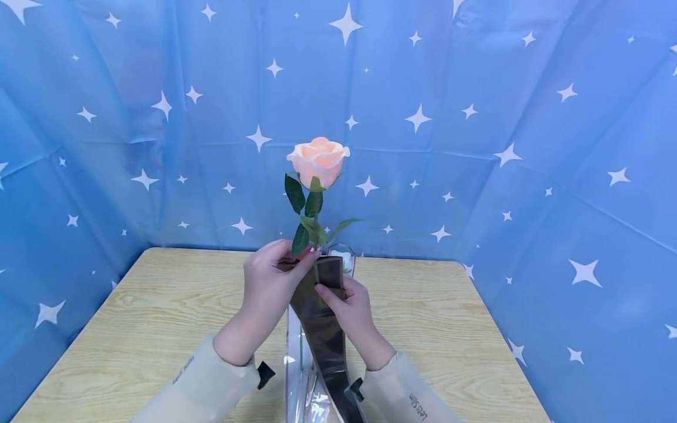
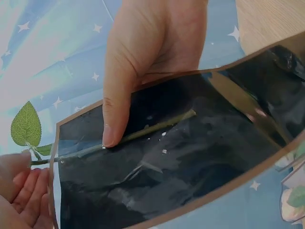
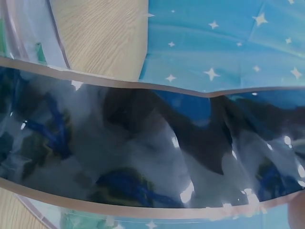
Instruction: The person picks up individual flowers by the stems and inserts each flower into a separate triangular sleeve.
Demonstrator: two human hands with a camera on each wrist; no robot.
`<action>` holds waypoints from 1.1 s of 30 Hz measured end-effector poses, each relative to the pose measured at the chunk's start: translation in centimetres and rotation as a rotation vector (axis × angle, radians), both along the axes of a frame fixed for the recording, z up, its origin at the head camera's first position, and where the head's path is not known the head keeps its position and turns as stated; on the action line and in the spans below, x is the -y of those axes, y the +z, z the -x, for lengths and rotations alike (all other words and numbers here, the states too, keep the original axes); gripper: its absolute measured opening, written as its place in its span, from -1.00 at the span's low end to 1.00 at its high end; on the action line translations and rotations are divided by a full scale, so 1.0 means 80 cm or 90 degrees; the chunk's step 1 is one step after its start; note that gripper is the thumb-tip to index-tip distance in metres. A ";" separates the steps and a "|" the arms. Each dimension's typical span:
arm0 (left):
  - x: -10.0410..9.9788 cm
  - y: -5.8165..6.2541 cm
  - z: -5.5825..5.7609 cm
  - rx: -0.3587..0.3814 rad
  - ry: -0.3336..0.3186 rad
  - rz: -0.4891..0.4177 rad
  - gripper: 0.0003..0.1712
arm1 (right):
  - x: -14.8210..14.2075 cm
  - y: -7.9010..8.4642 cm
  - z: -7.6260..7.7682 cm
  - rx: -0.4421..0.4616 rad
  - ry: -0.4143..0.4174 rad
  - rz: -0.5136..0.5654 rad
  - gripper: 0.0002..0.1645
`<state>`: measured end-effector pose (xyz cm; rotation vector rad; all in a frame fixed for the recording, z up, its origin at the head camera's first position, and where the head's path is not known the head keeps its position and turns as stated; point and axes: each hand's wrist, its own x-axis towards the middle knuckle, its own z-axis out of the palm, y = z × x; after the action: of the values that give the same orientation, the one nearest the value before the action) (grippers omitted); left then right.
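A pale pink rose (image 1: 318,161) with green leaves stands upright above the table. My left hand (image 1: 268,288) pinches its stem just below the leaves, at the mouth of a dark flower sleeve (image 1: 324,329) with a brown border. In the left wrist view the stem (image 2: 162,125) runs into the sleeve and its cut end shows through the film. My right hand (image 1: 353,308) grips the sleeve near its top, thumb in front and fingers behind. The right wrist view is mostly filled by the sleeve (image 3: 143,143), which hides most of that hand.
Behind the dark sleeve lies a clear wrapper (image 1: 296,352) with a white flower (image 1: 346,261) at its far end. Both rest over the wooden table (image 1: 423,329). A blue curtain (image 1: 211,147) with white stars surrounds the table's back and sides.
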<state>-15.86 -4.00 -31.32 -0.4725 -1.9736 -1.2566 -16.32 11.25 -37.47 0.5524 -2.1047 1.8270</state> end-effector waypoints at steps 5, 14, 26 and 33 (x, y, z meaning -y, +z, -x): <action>-0.006 0.003 -0.015 -0.209 0.000 0.039 -0.87 | -0.003 -0.002 0.002 -0.003 -0.029 0.007 -0.87; -0.025 0.044 -0.048 -0.346 -0.073 0.053 -0.89 | -0.002 -0.003 0.002 -0.030 -0.059 -0.005 -0.93; 0.001 0.064 -0.017 -0.216 0.078 0.002 -0.94 | -0.004 -0.039 0.025 -0.008 -0.036 0.041 -0.85; 0.013 0.067 -0.009 -0.171 0.116 -0.011 -0.85 | -0.005 -0.043 0.027 -0.013 -0.031 0.061 -0.82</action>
<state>-15.11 -5.01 -25.95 -0.4193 -1.7359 -1.0374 -18.50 11.61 -40.91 0.4888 -1.9884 1.8753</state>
